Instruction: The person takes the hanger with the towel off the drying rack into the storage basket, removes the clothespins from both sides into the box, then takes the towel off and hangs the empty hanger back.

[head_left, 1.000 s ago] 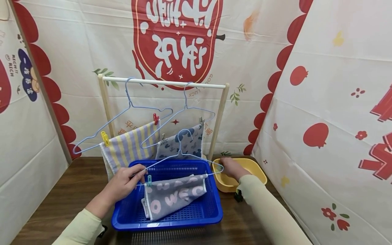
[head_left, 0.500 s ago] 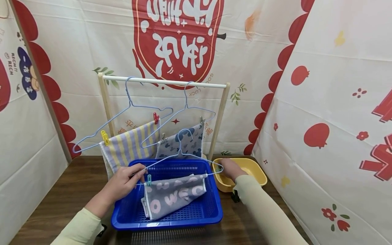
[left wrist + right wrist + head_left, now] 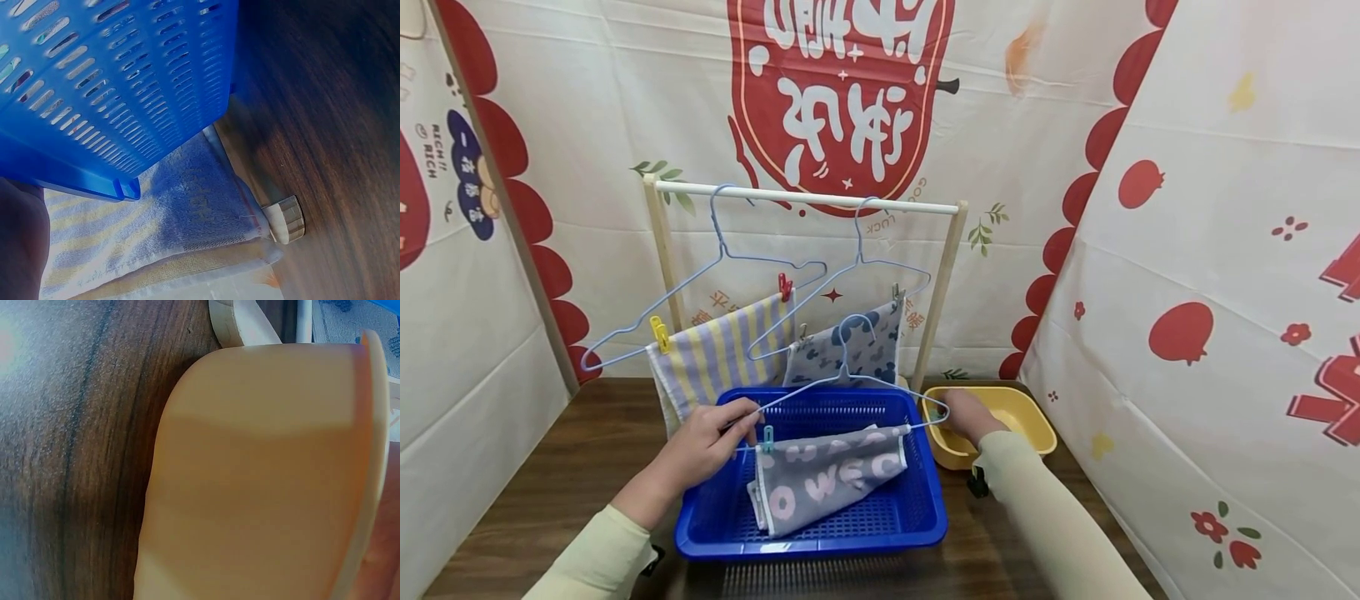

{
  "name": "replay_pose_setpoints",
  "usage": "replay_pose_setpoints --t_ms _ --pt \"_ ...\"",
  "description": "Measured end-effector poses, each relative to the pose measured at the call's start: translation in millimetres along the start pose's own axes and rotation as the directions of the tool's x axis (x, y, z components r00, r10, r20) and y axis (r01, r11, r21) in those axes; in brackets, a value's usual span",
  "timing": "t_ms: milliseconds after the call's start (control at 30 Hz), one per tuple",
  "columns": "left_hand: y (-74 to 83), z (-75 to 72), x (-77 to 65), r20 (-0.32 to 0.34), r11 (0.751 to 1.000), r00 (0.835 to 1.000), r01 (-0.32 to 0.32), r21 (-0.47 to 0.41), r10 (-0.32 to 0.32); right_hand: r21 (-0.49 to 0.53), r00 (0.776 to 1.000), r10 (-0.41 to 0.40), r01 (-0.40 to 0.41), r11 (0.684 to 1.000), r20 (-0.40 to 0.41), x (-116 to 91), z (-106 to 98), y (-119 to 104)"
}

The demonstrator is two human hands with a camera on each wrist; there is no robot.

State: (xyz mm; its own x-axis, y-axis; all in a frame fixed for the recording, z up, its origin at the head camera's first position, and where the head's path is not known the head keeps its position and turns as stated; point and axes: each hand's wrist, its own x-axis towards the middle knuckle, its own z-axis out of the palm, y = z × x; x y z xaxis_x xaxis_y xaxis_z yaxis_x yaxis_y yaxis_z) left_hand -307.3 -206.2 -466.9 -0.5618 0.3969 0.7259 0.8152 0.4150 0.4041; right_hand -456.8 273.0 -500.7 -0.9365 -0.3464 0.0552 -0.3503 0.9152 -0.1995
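In the head view my left hand (image 3: 715, 433) grips the left end of a blue wire hanger (image 3: 844, 375). Over its lower bar hangs a grey towel with pink letters (image 3: 827, 479), within the blue basket (image 3: 808, 550). A light-blue clothespin (image 3: 768, 439) pinches the towel's left corner, just beside my fingers. My right hand (image 3: 966, 414) reaches into a yellow basin (image 3: 1033, 417); its fingertips are hidden behind the rim. Something small and teal (image 3: 934, 412) shows by those fingers. The right wrist view is mostly the basin's outer wall (image 3: 256, 469).
Behind the basket stands a drying rack (image 3: 805, 198) with two blue hangers on its rail. One carries a striped towel (image 3: 726, 350) with yellow and red clothespins; the other a grey patterned towel (image 3: 850, 350). Printed cloth walls surround the wooden table (image 3: 572, 467).
My left hand keeps its grip on the hanger. The right hand stays in the basin with barely any movement. The whole head view has shifted slightly.
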Motion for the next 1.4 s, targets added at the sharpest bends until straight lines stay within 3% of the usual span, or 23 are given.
replay_pose_setpoints --t_ms 333,500,700,800,933,1100,1200,1400 --pt "-2.5 0.3 -0.1 0.014 1.0 1.0 0.013 -0.015 -0.013 0.059 1.0 0.027 -0.027 0.998 0.006 -4 -3 1" --pt "-3.8 0.4 -1.2 0.023 0.999 0.999 0.028 -0.021 -0.028 0.058 0.999 0.017 -0.014 0.998 -0.044 -10 -17 -3" --pt "-4.6 0.8 -1.4 0.023 0.999 0.999 0.027 -0.024 -0.026 0.183 0.981 0.064 -0.031 0.983 -0.182 -14 -37 -7" --pt "-4.7 0.8 -1.3 0.017 1.0 1.0 0.02 -0.024 -0.019 0.241 0.949 0.065 0.012 0.971 -0.308 -22 -51 -16" --pt "-4.7 0.5 -1.1 0.008 1.0 1.0 0.009 -0.018 -0.009 0.348 0.875 0.11 0.07 0.935 -0.472 -37 -70 -35" --pt "-4.5 -0.2 -0.4 0.003 1.0 1.0 0.01 -0.007 -0.01 0.429 0.8 0.12 0.183 0.884 -0.587 -58 -89 -66" --pt "-4.6 -0.6 -0.3 0.002 1.0 1.0 0.015 -0.007 -0.015 0.404 0.78 0.048 0.268 0.875 -0.624 -67 -96 -86" --pt "-4.3 -0.2 -0.6 0.007 1.0 1.0 0.013 -0.015 -0.013 0.294 0.738 -0.17 0.454 0.841 -0.653 -81 -100 -125"
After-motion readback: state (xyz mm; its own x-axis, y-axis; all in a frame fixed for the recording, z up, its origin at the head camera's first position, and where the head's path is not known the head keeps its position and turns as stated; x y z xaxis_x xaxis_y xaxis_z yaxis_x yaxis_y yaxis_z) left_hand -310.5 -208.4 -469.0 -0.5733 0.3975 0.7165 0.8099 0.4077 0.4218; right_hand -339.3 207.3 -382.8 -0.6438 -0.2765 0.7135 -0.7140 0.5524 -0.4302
